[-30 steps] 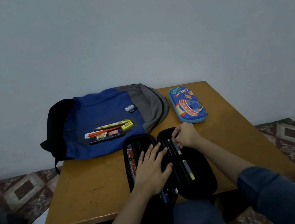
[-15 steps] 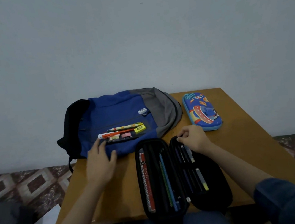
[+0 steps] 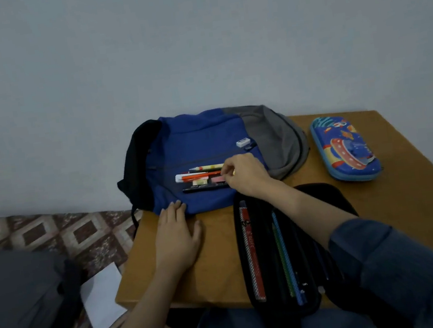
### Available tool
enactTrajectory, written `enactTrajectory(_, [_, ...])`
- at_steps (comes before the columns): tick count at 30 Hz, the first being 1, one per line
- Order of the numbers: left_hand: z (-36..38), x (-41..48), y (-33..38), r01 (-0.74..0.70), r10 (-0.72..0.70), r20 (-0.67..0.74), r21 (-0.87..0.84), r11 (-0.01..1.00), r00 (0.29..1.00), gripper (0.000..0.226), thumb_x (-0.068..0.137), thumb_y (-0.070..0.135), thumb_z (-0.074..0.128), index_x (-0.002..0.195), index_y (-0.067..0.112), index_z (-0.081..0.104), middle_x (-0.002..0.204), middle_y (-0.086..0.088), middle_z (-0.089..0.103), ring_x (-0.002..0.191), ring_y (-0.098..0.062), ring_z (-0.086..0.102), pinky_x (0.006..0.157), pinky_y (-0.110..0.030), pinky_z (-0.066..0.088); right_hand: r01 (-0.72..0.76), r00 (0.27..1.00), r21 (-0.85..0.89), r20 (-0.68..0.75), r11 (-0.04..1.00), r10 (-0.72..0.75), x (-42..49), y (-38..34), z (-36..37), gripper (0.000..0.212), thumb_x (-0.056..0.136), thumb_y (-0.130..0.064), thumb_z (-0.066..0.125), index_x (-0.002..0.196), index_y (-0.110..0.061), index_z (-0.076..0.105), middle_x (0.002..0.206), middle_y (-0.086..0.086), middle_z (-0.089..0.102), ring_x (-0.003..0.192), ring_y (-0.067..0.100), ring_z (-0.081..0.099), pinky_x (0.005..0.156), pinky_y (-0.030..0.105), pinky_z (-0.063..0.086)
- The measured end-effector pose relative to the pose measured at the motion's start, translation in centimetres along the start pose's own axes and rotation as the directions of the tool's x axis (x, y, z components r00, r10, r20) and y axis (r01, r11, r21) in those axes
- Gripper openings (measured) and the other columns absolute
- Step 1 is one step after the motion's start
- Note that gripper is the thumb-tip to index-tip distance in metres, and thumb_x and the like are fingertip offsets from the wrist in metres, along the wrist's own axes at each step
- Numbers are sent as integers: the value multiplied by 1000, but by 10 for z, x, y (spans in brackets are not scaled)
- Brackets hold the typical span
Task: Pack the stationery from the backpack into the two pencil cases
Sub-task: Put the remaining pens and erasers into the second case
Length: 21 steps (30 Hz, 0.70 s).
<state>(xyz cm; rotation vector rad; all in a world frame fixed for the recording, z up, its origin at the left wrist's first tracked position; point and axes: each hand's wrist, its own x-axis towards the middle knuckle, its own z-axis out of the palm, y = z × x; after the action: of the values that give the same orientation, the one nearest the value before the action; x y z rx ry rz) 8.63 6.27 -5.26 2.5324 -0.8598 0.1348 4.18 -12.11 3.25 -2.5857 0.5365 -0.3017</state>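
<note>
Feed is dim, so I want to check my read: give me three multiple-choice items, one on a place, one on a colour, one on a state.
1. The left hand rests: A on the table by the backpack; B in the lap; C on the wall.
2. The backpack's front is: A red; B blue; C green.
3. The black pencil case is: A zipped; B open; C upside down.
Answers: A, palm flat on the table; B, blue fabric under the stationery; B, pencils show inside.

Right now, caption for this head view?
Right hand at stationery on a blue backpack; left hand flat on table; black pencil case open.
</note>
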Motion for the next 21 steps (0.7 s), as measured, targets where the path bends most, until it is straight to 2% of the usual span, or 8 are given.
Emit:
enactTrajectory(5, [3, 1, -5, -18, 18, 14, -22, 1000, 1000, 67, 89, 46, 32, 145, 10, 26, 154, -6, 23, 144, -17, 13, 113, -23, -5, 16, 999, -77, 45, 997, -12, 26, -15, 20, 17, 86, -12, 57, 95, -8, 71, 104, 12, 68, 96, 27, 62, 72, 34, 50])
enactTrajectory(8, [5, 3, -5, -18, 18, 27, -23, 1000, 999, 73, 85, 48, 25, 147, 12, 20, 156, -4, 17, 145, -14, 8, 113, -22, -7, -36, 995, -87, 88, 996, 44, 37, -16, 32, 20, 84, -12, 59, 100, -6, 69, 107, 13, 66, 98, 29, 61, 73, 33, 50])
enactTrajectory(11, [5, 3, -6, -25, 25, 10, -34, 999, 1000, 67, 91, 46, 31, 148, 12, 20, 156, -3, 17, 145, -13, 7, 113, -21, -7, -87, 992, -134, 75, 987, 98, 43, -17, 43, 27, 84, -12, 59, 109, -5, 62, 114, 13, 61, 102, 30, 59, 73, 33, 47])
enactTrajectory(15, [7, 3, -5, -27, 26, -18, -55, 998, 999, 63, 95, 39, 42, 148, 14, 18, 156, -1, 16, 145, -11, 6, 113, -21, -8, -86, 995, -194, 23, 977, 92, 49, -21, 48, 40, 86, -10, 60, 123, -7, 46, 121, 16, 54, 109, 33, 55, 79, 36, 45])
enactTrajectory(18, [8, 3, -7, -33, 31, -28, -63, 997, 999, 63, 95, 39, 42, 148, 14, 19, 156, 0, 16, 145, -11, 6, 113, -21, -8, -62, 995, -288, 52, 956, 80, 55, -25, 50, 37, 86, -12, 60, 121, -7, 47, 121, 16, 53, 106, 32, 56, 76, 36, 44])
enactTrajectory(21, [7, 3, -7, -37, 35, -33, -61, 997, 999, 63, 95, 40, 42, 148, 14, 19, 156, 0, 16, 145, -11, 5, 113, -20, -8, -27, 997, -368, 55, 929, 51, 59, -28, 53, 43, 86, -12, 61, 125, -4, 46, 126, 16, 45, 110, 32, 54, 82, 35, 46])
